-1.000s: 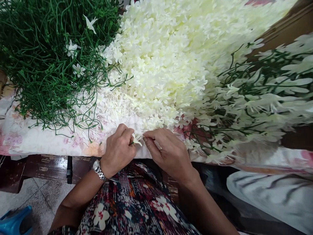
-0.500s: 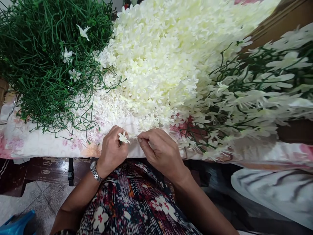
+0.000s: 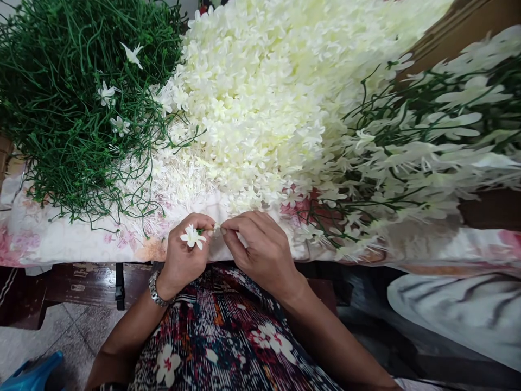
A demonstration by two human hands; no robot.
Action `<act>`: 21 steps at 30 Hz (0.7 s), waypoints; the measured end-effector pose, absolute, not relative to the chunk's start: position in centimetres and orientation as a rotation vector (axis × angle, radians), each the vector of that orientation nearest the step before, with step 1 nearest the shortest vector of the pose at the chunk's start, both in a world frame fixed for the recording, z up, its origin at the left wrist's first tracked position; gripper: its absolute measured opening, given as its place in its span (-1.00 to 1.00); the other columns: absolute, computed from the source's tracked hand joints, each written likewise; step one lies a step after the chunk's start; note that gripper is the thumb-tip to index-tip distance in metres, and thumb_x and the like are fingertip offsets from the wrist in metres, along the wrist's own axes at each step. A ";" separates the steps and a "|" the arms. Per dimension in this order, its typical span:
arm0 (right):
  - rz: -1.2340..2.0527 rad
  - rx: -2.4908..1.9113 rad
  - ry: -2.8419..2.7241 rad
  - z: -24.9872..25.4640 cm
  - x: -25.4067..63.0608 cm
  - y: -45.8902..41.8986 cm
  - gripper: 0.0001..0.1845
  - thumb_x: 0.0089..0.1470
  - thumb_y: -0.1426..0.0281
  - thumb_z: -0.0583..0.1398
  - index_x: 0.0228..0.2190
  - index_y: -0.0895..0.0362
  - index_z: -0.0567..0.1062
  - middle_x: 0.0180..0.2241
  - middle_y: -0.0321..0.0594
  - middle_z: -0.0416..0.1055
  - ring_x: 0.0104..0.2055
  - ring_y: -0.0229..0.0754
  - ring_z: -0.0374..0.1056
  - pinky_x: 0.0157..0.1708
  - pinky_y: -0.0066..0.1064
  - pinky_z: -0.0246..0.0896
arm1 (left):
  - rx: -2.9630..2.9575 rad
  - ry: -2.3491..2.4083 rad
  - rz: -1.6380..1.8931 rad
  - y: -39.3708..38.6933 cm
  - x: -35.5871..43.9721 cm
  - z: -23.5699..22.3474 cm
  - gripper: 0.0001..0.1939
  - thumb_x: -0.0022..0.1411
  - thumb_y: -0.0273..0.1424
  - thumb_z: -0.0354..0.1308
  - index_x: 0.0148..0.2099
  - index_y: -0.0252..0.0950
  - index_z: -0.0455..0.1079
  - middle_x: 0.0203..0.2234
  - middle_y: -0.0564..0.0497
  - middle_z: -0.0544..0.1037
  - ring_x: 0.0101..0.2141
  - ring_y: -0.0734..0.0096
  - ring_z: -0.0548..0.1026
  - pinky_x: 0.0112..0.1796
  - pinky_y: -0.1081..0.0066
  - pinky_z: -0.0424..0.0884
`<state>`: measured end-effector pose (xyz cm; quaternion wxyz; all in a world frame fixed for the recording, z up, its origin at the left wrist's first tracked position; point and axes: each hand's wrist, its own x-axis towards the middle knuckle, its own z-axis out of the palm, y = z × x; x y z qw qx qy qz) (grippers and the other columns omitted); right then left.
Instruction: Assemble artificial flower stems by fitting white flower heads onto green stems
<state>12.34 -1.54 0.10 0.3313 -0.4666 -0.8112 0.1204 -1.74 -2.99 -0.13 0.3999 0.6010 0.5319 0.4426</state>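
My left hand [image 3: 188,251] is closed around an artificial flower stem, mostly hidden in the fist. A white flower [image 3: 192,237] on it pokes out over the fingers, with a bit of green beside it. My right hand [image 3: 260,247] pinches thumb against forefinger, almost touching the left fingertips. Between the two sets of fingertips shows a small pale piece [image 3: 217,226], too small to name. Both hands are just above the near edge of the cloth-covered table [image 3: 93,247]. Beyond them lies a big heap of loose cream-white flower heads [image 3: 260,103].
Green plastic stems [image 3: 81,108] pile up at the left, with a few white flowers on top. White stamen pieces [image 3: 175,174] lie beside them. Finished-looking flower sprays [image 3: 427,146] spread at the right by a cardboard box [image 3: 472,32]. A blue plastic object [image 3: 35,372] stands on the floor.
My left hand has turned, so the white flower now faces up farther left and green shows. My right hand has shifted slightly left, bringing the fingertips closer together.
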 end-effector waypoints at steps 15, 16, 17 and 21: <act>0.425 -1.051 -2.034 0.0 12.0 -2.1 -0.90 -0.08 0.57 0.11 -0.41 0.21 0.36 -0.52 -0.18 0.34 -0.43 -0.25 0.24 -0.43 -0.37 0.16 | 1.555 1.371 1.217 -4.0 -2.6 0.0 -0.85 0.07 -0.56 0.04 -0.27 -0.30 0.34 -0.44 0.02 0.47 -0.40 0.49 0.41 -0.39 0.50 0.32; 0.432 -1.035 -2.032 -0.1 12.0 -2.2 -0.89 -0.08 0.58 0.11 -0.41 0.20 0.36 -0.52 -0.19 0.34 -0.44 -0.25 0.23 -0.43 -0.37 0.16 | 1.511 1.363 1.227 -4.0 -2.6 0.0 -0.86 0.07 -0.56 0.05 -0.28 -0.30 0.35 -0.46 0.04 0.47 -0.43 0.51 0.41 -0.41 0.52 0.32; 0.433 -1.023 -2.036 -0.2 11.9 -2.3 -0.88 -0.08 0.58 0.11 -0.41 0.20 0.36 -0.52 -0.19 0.34 -0.44 -0.25 0.23 -0.44 -0.37 0.16 | 1.478 1.335 1.238 -3.9 -2.6 -0.1 -0.88 0.06 -0.56 0.06 -0.31 -0.31 0.36 -0.48 0.04 0.46 -0.44 0.52 0.40 -0.42 0.53 0.31; 0.424 -0.996 -2.034 -0.3 11.8 -2.4 -0.87 -0.09 0.59 0.11 -0.41 0.20 0.35 -0.53 -0.19 0.34 -0.44 -0.25 0.23 -0.45 -0.36 0.15 | 1.399 1.206 1.281 -3.6 -2.5 -0.5 -0.92 0.05 -0.56 0.08 -0.38 -0.33 0.37 -0.50 0.04 0.44 -0.44 0.51 0.38 -0.39 0.49 0.30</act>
